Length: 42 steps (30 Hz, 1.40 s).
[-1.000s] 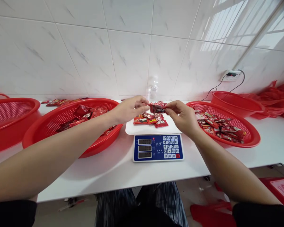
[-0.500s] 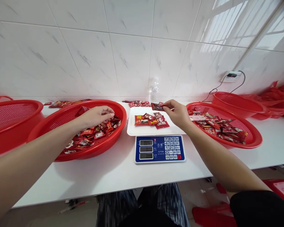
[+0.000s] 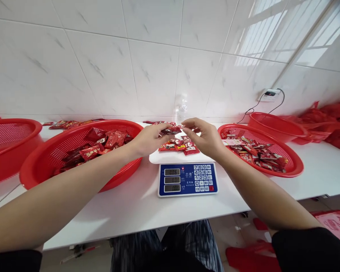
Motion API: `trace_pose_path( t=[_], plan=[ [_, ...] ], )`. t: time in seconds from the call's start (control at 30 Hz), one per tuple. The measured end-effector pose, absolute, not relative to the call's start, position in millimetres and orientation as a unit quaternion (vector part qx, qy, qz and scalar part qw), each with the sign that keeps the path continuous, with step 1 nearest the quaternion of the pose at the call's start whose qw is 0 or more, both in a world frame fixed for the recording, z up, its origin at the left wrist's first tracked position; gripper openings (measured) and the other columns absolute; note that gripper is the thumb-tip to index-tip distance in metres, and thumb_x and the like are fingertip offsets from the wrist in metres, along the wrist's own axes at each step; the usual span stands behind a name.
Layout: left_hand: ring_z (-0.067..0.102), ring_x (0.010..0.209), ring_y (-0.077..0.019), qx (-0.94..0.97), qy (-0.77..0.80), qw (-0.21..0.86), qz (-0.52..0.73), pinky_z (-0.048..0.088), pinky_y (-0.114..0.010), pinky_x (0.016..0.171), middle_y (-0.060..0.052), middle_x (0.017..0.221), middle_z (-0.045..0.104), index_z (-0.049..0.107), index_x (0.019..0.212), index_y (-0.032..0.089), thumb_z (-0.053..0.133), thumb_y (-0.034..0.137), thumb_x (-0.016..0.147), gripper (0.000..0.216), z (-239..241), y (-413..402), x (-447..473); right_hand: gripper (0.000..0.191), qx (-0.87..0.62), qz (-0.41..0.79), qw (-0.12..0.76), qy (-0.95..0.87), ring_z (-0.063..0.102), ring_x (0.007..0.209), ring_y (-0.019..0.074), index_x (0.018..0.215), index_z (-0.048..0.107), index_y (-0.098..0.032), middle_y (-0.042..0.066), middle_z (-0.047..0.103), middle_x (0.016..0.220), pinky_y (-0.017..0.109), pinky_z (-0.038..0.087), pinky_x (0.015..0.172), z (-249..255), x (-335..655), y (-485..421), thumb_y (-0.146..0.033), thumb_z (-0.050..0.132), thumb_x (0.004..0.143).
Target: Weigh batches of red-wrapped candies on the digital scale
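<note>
At centre frame my left hand (image 3: 150,139) has its grip pinched shut on a dark red sachet (image 3: 170,130), held just above the white tray (image 3: 155,158) of the scale (image 3: 187,179). My right hand (image 3: 205,138) meets it from the right; its fingertips (image 3: 187,123) are curled near the sachet's end, though I cannot tell whether they actually hold it. More packets (image 3: 179,145) lie on the tray. Red baskets (image 3: 73,151) of packets flank the scale on the counter (image 3: 136,206).

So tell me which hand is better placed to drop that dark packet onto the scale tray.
Left, probably: the left hand pinches the dark packet right over the scale tray, while the right hand only hovers beside it.
</note>
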<state>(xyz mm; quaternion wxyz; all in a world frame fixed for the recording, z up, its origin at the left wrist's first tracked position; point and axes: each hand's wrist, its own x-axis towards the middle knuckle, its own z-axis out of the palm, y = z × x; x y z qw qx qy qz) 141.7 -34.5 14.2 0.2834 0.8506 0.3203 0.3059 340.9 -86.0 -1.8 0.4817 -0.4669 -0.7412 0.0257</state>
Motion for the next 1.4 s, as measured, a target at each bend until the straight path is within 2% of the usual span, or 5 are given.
trace_pose_path(
  t=[0.17, 0.4, 0.5, 0.7, 1.4],
  plan=[
    [0.063, 0.083, -0.0175, 0.697, 0.379, 0.383, 0.472, 0.051, -0.031, 0.076, -0.004, 0.087, 0.068, 0.066, 0.099, 0.019, 0.066, 0.037, 0.078, 0.028, 7.4, -3.0, 108.7, 0.040, -0.540, -0.006, 0.491, -0.684, 0.054, 0.113, 0.0237, 0.123, 0.053, -0.022, 0.010, 0.059, 0.122, 0.043, 0.048, 0.091, -25.9, 385.1, -58.9, -0.042, 0.051, 0.089],
    [0.061, 0.067, -0.0117, 0.483, 0.414, 0.542, 0.549, 0.051, -0.023, 0.061, -0.002, 0.073, 0.062, 0.064, 0.084, 0.016, 0.066, 0.028, 0.079, 0.013, 2.0, 31.0, 76.9, 0.073, -0.588, 0.055, 0.184, -0.785, 0.010, 0.141, 0.0384, 0.143, 0.035, -0.032, 0.010, 0.022, 0.154, 0.065, 0.018, 0.107, -74.0, 378.1, -35.1, -0.068, 0.047, 0.081],
    [0.061, 0.065, -0.0114, 0.480, 0.424, 0.546, 0.540, 0.051, -0.022, 0.059, -0.003, 0.073, 0.063, 0.064, 0.084, 0.017, 0.066, 0.027, 0.080, 0.011, -0.8, 30.5, 76.2, 0.076, -0.553, 0.060, 0.130, -0.821, 0.016, 0.140, 0.0383, 0.146, 0.027, -0.035, 0.010, 0.028, 0.151, 0.065, 0.019, 0.105, -77.9, 364.7, -29.8, -0.070, 0.046, 0.080],
    [0.060, 0.063, -0.0112, 0.529, 0.423, 0.542, 0.498, 0.050, -0.021, 0.056, -0.003, 0.074, 0.064, 0.064, 0.085, 0.018, 0.068, 0.027, 0.077, 0.013, -4.6, 19.5, 82.5, 0.066, -0.509, 0.002, 0.155, -0.847, 0.049, 0.113, 0.0296, 0.137, 0.043, -0.027, 0.012, 0.055, 0.125, 0.047, 0.039, 0.094, -77.8, 361.6, -23.2, -0.066, 0.046, 0.083],
    [0.062, 0.069, -0.0134, 0.580, 0.419, 0.534, 0.451, 0.050, -0.023, 0.059, -0.004, 0.078, 0.066, 0.065, 0.085, 0.018, 0.075, 0.041, 0.068, 0.031, -12.7, 17.5, 80.6, 0.046, -0.683, -0.105, 0.358, -0.628, 0.060, 0.095, 0.0254, 0.115, 0.056, -0.025, 0.009, 0.062, 0.110, 0.037, 0.048, 0.077, -43.7, 474.7, -50.9, -0.057, 0.052, 0.083]
  ],
)
